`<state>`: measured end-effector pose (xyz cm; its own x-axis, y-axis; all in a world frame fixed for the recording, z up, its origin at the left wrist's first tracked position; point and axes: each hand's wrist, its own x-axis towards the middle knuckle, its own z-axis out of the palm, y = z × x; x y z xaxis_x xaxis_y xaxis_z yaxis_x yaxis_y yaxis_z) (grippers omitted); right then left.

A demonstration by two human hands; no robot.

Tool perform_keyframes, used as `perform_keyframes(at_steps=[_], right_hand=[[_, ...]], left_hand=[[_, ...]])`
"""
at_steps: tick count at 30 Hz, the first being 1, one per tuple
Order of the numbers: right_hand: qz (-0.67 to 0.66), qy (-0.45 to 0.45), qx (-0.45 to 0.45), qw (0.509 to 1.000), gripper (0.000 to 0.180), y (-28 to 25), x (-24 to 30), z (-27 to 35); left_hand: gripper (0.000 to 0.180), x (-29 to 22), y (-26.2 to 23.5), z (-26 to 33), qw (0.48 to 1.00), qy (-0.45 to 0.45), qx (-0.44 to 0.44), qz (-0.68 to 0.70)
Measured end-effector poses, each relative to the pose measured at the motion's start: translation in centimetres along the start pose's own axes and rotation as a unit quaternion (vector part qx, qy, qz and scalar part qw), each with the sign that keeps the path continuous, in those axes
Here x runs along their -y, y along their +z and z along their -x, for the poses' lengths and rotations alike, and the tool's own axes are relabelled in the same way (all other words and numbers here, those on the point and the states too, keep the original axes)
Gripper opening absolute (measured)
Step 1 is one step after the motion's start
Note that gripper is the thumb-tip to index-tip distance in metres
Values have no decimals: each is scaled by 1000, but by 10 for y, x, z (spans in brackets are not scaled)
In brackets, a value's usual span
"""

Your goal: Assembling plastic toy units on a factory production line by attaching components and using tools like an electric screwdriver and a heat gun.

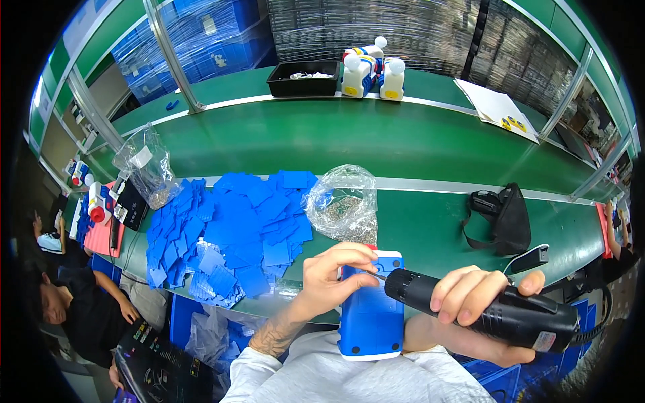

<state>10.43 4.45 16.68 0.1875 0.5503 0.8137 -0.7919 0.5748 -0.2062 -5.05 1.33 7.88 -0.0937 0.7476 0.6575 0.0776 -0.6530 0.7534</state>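
Close to my body at the front edge of the bench, a blue and white plastic housing [371, 322] lies with its blue side up and dark round pads near its corners. My left hand [329, 279] is over its upper left edge, thumb and forefinger closed around the spot where the driver's bit points. Whatever they pinch is too small to make out. A black corded electric screwdriver [420, 292] is gripped in my right hand [470, 299], held nearly level. Its thin bit reaches left to the fingertips above the housing.
Blue flat plastic pieces [232, 218] form a large pile on the left. Behind the housing sits a clear bag of small metal parts [346, 205]. A black pouch [504, 218] lies right; a black tray [302, 84] and white bottle-shaped units [391, 80] stand far back. A co-worker [87, 295] sits left.
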Motion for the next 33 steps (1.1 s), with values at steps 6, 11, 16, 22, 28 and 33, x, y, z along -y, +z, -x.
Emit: perform_keyframes(at_steps=[6, 11, 16, 22, 28, 33], right_hand=[[128, 100, 2, 987, 78, -2, -1, -1], [147, 187, 16, 971, 78, -10, -8, -2], [177, 197, 23, 964, 79, -11, -10, -5], [108, 189, 46, 975, 62, -15, -14, -9], [128, 206, 59, 968, 63, -12, -20, -10], [153, 233, 26, 960, 80, -9, -26, -9]], left_hand=[[46, -3, 10, -6, 979, 11, 86, -183], [51, -5, 11, -7, 965, -18, 131, -225], [48, -4, 12, -7, 964, -23, 141, -225], [45, -3, 14, -7, 969, -30, 141, -202], [47, 4, 12, -3, 971, -51, 130, -194], [56, 5, 11, -3, 961, -97, 141, -215]])
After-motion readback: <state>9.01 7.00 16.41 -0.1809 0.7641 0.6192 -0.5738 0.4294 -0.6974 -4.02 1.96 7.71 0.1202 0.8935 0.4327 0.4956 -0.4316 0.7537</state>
